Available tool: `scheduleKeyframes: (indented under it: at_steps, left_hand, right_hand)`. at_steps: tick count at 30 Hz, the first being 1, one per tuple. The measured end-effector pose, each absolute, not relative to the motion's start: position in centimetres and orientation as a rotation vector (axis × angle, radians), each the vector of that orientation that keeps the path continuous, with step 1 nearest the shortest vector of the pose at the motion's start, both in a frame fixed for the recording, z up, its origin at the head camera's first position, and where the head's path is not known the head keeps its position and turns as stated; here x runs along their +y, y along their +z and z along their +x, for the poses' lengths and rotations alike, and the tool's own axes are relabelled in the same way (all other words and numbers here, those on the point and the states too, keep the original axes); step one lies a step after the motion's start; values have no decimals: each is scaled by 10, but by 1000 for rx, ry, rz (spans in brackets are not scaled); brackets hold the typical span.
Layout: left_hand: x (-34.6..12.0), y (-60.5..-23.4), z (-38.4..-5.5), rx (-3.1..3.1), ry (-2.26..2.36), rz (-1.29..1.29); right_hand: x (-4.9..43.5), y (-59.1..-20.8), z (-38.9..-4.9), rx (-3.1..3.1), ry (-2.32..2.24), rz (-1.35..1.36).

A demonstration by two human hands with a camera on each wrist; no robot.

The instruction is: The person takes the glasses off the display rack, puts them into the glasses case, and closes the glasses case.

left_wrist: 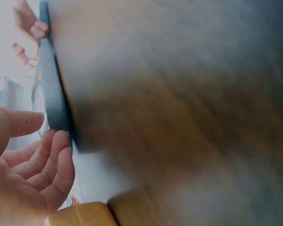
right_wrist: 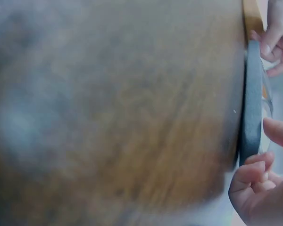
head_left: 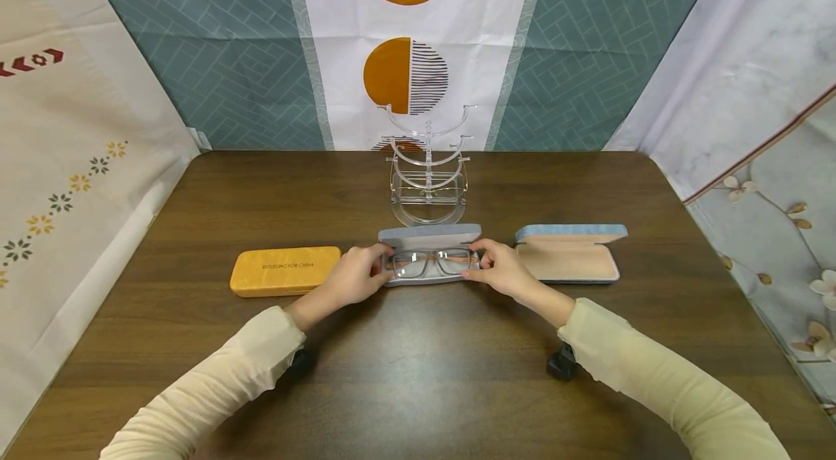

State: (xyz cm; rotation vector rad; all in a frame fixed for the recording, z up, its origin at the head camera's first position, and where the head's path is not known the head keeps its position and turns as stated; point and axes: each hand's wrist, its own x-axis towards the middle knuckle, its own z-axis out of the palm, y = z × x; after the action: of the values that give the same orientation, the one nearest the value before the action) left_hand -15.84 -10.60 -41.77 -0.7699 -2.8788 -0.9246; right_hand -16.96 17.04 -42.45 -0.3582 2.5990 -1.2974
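Lying crosswise before the person, a pair of spectacles point(head_left: 432, 262) is shown in the tray of an open grey case point(head_left: 429, 236), its long axis running left to right, parallel to the near edge of the worktop point(head_left: 418, 366). The left hand point(head_left: 353, 276) is placed at the left end of the frame and the right hand point(head_left: 501, 270) at the right end, so that both are equally near and the spectacles are bracketed between them. In the head view the fingers of each hand are curled about the corners of the frame, apparently pinching it by its ends; whether the frame rests fully in the tray or is lifted just clear of it cannot be told. In the wrist views only the dark edge of the case is seen beside loosely bent fingers point(left_wrist: 47, 162), and the grip itself is not confirmed there.

A closed orange case point(head_left: 285, 270) is seen just to the left of the left hand, and an open blue case point(head_left: 570, 255) just to the right of the right hand, all three cases being set in one row. A clear tiered display stand point(head_left: 428, 173) is placed directly behind the grey case, farther from the person.
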Motion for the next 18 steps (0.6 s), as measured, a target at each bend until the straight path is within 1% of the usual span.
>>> scheduleKeyframes:
  at_steps: [3, 9, 18]
  left_hand:
    - [-109, -415, -158, -2861, -1001, -825]
    - [-115, -413, -156, -2844, -1121, -837]
    - [-121, -407, -153, -2803, -1248, -750]
  right_hand:
    - [173, -422, -170, 2537, -1365, -356]
    - [177, -419, -170, 2421, -1480, -279]
    - [178, -411, -163, 2411, -1519, -213]
